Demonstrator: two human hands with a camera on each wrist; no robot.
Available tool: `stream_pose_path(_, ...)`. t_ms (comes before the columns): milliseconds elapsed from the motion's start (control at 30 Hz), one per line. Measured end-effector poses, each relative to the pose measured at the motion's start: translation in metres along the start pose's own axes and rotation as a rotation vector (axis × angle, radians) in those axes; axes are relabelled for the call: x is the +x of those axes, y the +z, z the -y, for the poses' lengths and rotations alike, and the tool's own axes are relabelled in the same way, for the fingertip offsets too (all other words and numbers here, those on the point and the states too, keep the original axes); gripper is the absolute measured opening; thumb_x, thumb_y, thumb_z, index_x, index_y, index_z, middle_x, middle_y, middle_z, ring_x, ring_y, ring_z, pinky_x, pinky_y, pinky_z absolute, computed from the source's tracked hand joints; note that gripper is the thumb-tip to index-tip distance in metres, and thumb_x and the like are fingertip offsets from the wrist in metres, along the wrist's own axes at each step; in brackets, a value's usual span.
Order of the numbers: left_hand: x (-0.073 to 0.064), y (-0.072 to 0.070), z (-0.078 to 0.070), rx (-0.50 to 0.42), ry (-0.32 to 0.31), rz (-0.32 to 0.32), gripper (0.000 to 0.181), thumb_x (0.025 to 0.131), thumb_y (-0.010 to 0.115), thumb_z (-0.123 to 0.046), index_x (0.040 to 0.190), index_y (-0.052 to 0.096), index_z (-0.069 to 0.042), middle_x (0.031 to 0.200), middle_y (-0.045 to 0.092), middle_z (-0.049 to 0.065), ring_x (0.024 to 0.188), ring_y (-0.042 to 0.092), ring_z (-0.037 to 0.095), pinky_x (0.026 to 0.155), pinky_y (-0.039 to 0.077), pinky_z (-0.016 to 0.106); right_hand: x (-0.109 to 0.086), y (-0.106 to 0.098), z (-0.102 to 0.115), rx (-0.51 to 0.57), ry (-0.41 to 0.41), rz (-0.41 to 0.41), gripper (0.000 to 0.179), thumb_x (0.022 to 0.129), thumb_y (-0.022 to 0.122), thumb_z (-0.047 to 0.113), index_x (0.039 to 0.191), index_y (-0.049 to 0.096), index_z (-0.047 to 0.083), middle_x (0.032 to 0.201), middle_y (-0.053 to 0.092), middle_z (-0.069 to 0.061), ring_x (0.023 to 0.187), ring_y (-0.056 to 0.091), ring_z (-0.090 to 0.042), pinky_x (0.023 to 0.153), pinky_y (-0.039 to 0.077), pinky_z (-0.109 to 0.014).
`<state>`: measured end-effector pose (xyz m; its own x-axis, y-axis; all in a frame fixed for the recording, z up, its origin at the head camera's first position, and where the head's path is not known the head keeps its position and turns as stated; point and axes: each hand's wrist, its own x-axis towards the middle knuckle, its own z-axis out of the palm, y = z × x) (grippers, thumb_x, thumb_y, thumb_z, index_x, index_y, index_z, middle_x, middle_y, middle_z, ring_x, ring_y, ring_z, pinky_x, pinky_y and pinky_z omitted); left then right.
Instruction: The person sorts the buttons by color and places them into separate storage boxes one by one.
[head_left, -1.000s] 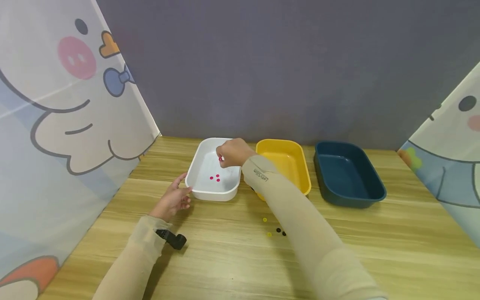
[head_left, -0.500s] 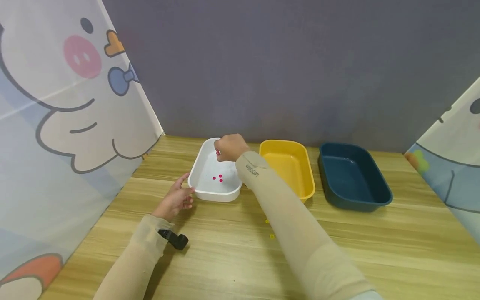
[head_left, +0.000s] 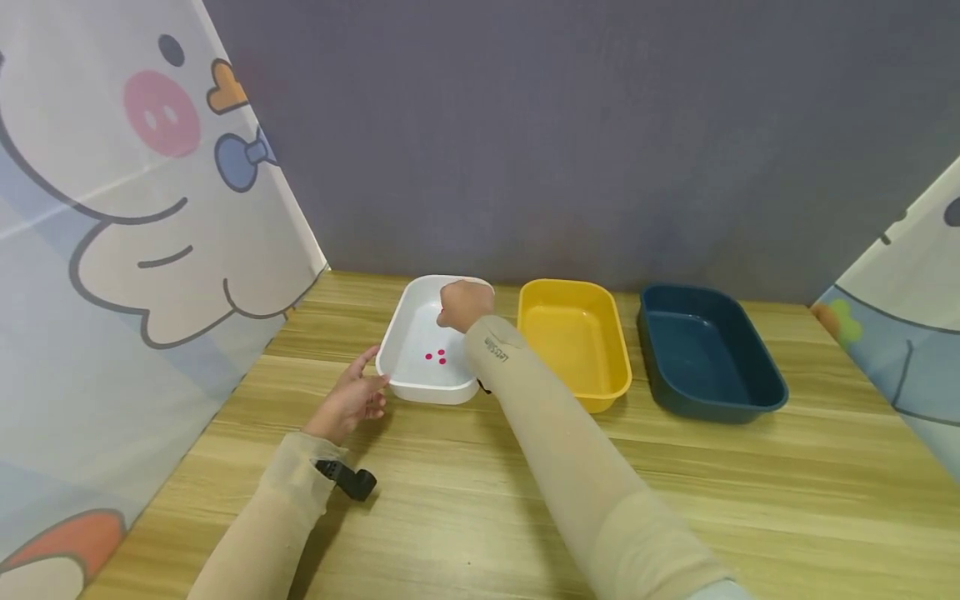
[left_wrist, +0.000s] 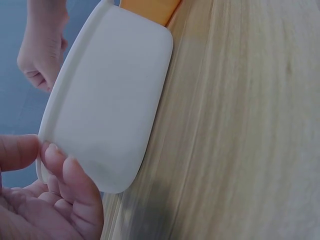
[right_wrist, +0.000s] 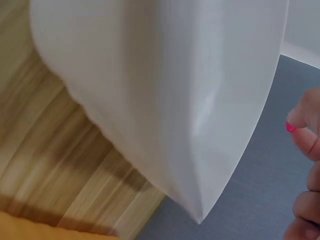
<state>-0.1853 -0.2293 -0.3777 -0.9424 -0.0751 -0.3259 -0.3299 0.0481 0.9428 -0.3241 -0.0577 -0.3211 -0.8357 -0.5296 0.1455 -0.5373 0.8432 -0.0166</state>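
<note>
My left hand (head_left: 347, 406) pinches the near-left corner of the white tray (head_left: 431, 392). In the left wrist view its thumb lies at the rim, with the fingers (left_wrist: 80, 182) bent below. Over the far right part of the tray is my right hand (head_left: 467, 305). Its thumb and forefinger pinch a small red button (right_wrist: 290, 127), plain in the right wrist view and barely showing in the head view. Three more red buttons (head_left: 442, 361) lie on the tray's floor, towards its near end.
Right of the white tray stands a yellow tray (head_left: 624, 379), then a dark blue tray (head_left: 708, 408). All are on a wooden table (head_left: 450, 500) before a grey wall (head_left: 540, 142). My right forearm (head_left: 570, 467) crosses the table and hides part of it.
The right hand has shifted slightly towards me and to the right, still pinching the red button. The loose yellow and black buttons are now hidden behind the forearm. My left hand stays put.
</note>
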Motion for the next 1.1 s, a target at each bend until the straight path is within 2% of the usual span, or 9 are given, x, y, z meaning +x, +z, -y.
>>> stream_pose_path(167,0.001,0.000,0.002,0.006,0.005,0.003,0.066,0.100,0.043,-0.002,0.155,0.010,-0.016,0.086,0.045,0.006,0.055,0.047,0.006,0.052,0.045,0.020,-0.004,-0.003,-0.004,-0.003,0.008,0.057,0.018,0.089,0.066,0.032,0.085,0.068,0.015,0.073,0.061,0.003,0.069,0.055,-0.015,0.061,0.047,-0.031)
stream_pose_path(267,0.001,0.002,0.002,0.011,0.008,0.010,0.066,0.100,0.043,-0.002,0.155,0.009,-0.015,0.086,0.045,0.005,0.055,0.047,0.006,0.052,0.045,0.020,-0.008,-0.006,-0.007,0.011,0.021,0.080,0.019,0.091,0.065,0.033,0.089,0.069,0.014,0.078,0.064,0.002,0.073,0.056,-0.015,0.063,0.048,-0.031)
stream_pose_path(367,-0.001,0.003,0.002,0.024,0.012,0.011,0.066,0.100,0.044,-0.003,0.155,0.009,-0.015,0.084,0.046,0.004,0.056,0.047,0.006,0.053,0.045,0.021,-0.014,-0.010,-0.013,0.055,0.028,0.088,0.020,0.091,0.065,0.032,0.100,0.071,0.016,0.091,0.069,0.003,0.081,0.060,-0.015,0.068,0.050,-0.032)
stream_pose_path(500,-0.004,0.002,0.000,0.039,0.018,0.013,0.067,0.100,0.044,-0.003,0.155,0.006,-0.014,0.081,0.046,0.003,0.057,0.048,0.007,0.055,0.046,0.022,-0.025,-0.017,-0.022,0.202,0.036,0.113,0.027,0.089,0.066,0.030,0.112,0.070,0.016,0.109,0.069,0.003,0.094,0.061,-0.014,0.078,0.050,-0.033)
stream_pose_path(600,-0.005,0.001,0.000,0.044,0.021,0.018,0.068,0.100,0.043,-0.004,0.155,0.005,-0.014,0.080,0.046,0.002,0.057,0.048,0.007,0.056,0.046,0.023,-0.036,-0.021,-0.032,0.368,0.065,0.135,0.027,0.088,0.067,0.028,0.109,0.071,0.013,0.110,0.068,0.000,0.096,0.061,-0.017,0.081,0.050,-0.033)
stream_pose_path(767,-0.004,0.000,0.001,0.051,0.021,0.034,0.067,0.101,0.042,-0.005,0.155,0.004,-0.014,0.080,0.047,0.001,0.057,0.048,0.007,0.056,0.046,0.023,-0.061,-0.024,-0.058,0.669,0.156,0.156,0.021,0.085,0.070,0.020,0.098,0.074,0.004,0.101,0.070,-0.005,0.083,0.056,-0.015,0.075,0.047,-0.027)
stream_pose_path(867,-0.004,0.000,0.002,0.056,0.019,0.040,0.066,0.101,0.041,-0.006,0.155,0.003,-0.014,0.081,0.046,0.001,0.058,0.049,0.007,0.056,0.046,0.023,-0.082,-0.025,-0.074,0.788,0.224,0.235,0.020,0.083,0.071,0.019,0.094,0.075,0.003,0.091,0.069,-0.005,0.061,0.043,-0.011,0.057,0.038,-0.023)
stream_pose_path(1000,-0.003,-0.001,0.002,0.058,0.015,0.040,0.067,0.101,0.041,-0.006,0.155,0.002,-0.015,0.081,0.046,0.001,0.058,0.049,0.007,0.057,0.046,0.024,-0.118,-0.028,-0.094,0.810,0.248,0.379,0.019,0.084,0.071,0.024,0.093,0.075,0.008,0.079,0.065,0.003,0.044,0.022,-0.009,0.044,0.023,-0.023)
stream_pose_path(1100,-0.004,-0.004,0.001,0.056,0.018,0.049,0.068,0.102,0.041,-0.006,0.155,0.000,-0.015,0.084,0.045,0.001,0.058,0.049,0.007,0.058,0.046,0.023,-0.144,-0.027,-0.108,0.814,0.230,0.447,0.019,0.084,0.072,0.024,0.094,0.076,0.010,0.068,0.058,0.006,0.042,0.019,-0.009,0.042,0.022,-0.023)
